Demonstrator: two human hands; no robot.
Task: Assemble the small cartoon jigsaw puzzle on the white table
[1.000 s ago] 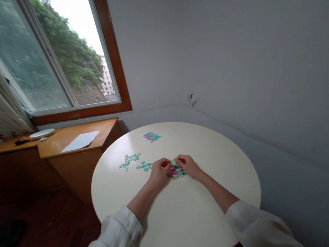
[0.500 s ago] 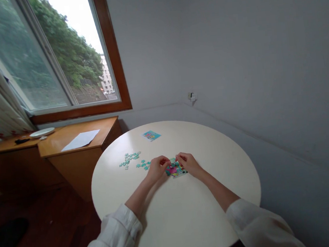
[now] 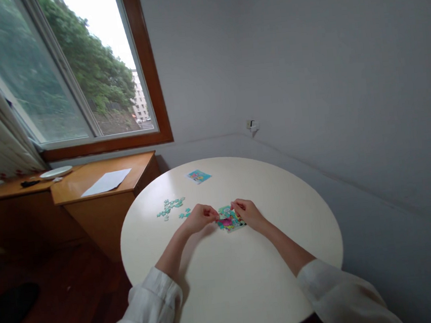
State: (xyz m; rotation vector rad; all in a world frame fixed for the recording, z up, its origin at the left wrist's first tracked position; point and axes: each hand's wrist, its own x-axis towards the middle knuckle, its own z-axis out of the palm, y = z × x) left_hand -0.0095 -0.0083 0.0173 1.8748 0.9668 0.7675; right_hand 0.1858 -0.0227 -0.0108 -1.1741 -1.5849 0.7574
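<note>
A partly assembled jigsaw puzzle (image 3: pixel 227 222), pink, teal and yellow, lies on the round white table between my hands. My left hand (image 3: pixel 201 217) is at its left edge, thumb and fingers pinched together; whatever may be between them is too small to make out. Over the puzzle's upper right side, my right hand (image 3: pixel 248 213) pinches a small pale puzzle piece at its fingertips. Left of my left hand lie a few loose teal pieces (image 3: pixel 184 213), partly hidden by it. A bigger group of loose puzzle pieces (image 3: pixel 171 205) is spread farther left.
A colourful picture card (image 3: pixel 199 176) lies near the far edge of the round table (image 3: pixel 243 286). On the left, a wooden desk (image 3: pixel 140 171) carries a sheet of paper (image 3: pixel 107 182) and a white plate (image 3: pixel 56 172). Walls stand behind and to the right.
My left hand has drawn back a little to the left, uncovering more of the puzzle's left and upper parts. My right hand has barely moved.
</note>
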